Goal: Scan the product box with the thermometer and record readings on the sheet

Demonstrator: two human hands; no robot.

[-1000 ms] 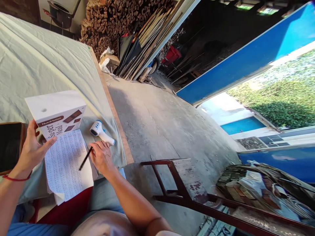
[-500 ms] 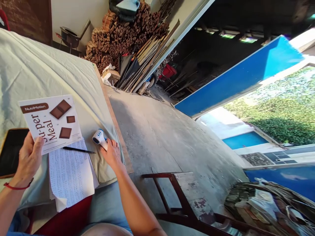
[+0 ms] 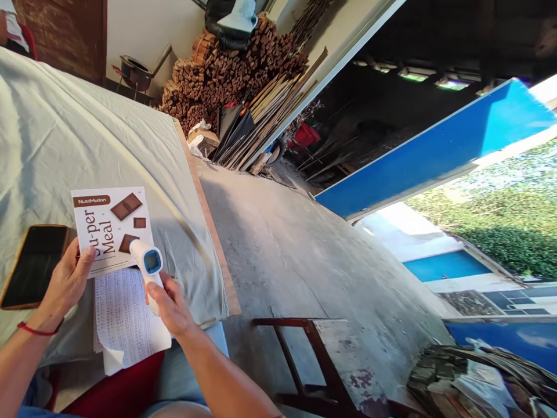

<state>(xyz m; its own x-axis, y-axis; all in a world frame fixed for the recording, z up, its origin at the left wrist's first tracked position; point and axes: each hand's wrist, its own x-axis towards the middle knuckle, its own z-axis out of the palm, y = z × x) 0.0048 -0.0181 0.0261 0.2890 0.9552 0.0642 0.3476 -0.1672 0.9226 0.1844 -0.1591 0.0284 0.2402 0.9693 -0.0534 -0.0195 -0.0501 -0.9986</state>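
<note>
My left hand [image 3: 72,281] grips the lower left corner of a white box [image 3: 93,255] printed "NutriMotion Su-per Meal" with pictures of chocolate pieces. In my right hand [image 3: 172,305] is a white and blue infrared thermometer [image 3: 140,251], its small screen turned toward me and its front end over the box's lower right part. I cannot tell whether the two touch. Beneath them lie handwritten sheets of paper [image 3: 126,319], partly covered by the box. A dark phone [image 3: 35,267] with a gold edge lies left of my left hand. The pen is mostly hidden behind my right hand.
A pale cloth [image 3: 87,139] covers the table, whose wooden edge [image 3: 213,232] runs along the right. Beyond it are a concrete floor [image 3: 270,249] and a dark wooden chair [image 3: 313,348]. Stacked firewood [image 3: 217,75] and a metal stove [image 3: 134,72] stand by the wall.
My right hand has picked the thermometer up from the cloth and brought it left, over the box. The box is now more upright in view and slightly to the right.
</note>
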